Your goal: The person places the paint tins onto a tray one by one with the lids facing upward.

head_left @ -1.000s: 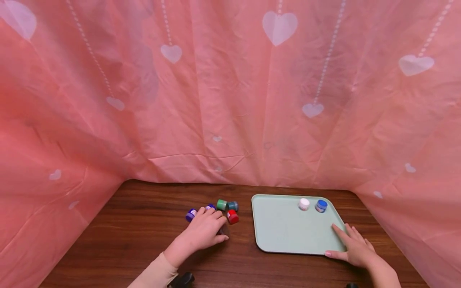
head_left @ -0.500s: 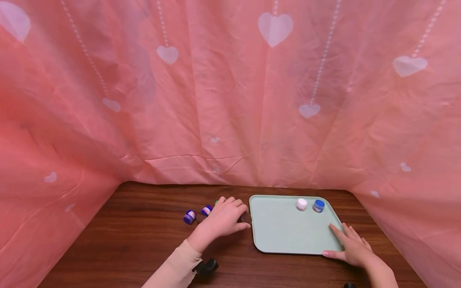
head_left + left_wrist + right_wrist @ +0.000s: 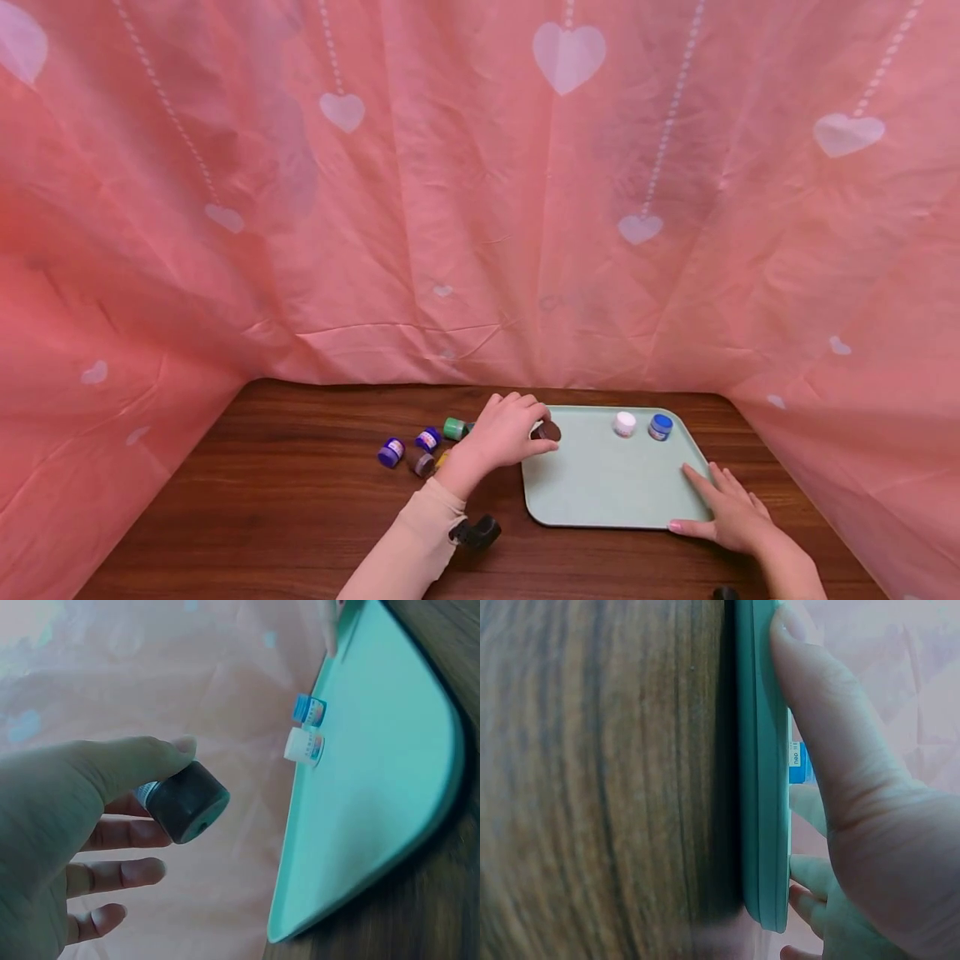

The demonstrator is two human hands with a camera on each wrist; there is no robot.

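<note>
My left hand (image 3: 504, 435) pinches a small dark brown paint jar (image 3: 189, 801) between thumb and fingers, above the left part of a pale green tray (image 3: 600, 496). In the left wrist view the jar is tilted and the other fingers are spread behind it. Towards the tray's far right, a white-lidded jar (image 3: 625, 424) and a blue jar (image 3: 660, 427) stand side by side. My right hand (image 3: 735, 512) rests at the tray's near right corner, fingers extended along the right side. Its thumb lies on the near rim, as the right wrist view shows.
Left of the tray, several paint jars lie on the dark wooden table (image 3: 225, 517): two purple-blue jars (image 3: 392, 452), a green jar (image 3: 454, 429), a brown jar (image 3: 421, 462) and a partly hidden yellow one. A pink curtain (image 3: 450, 208) with hearts hangs behind and at both sides.
My left hand has carried the brown jar rightwards from the jar cluster to over the tray. Another brown jar and a yellow one are now uncovered. The right hand stays at the tray corner.
</note>
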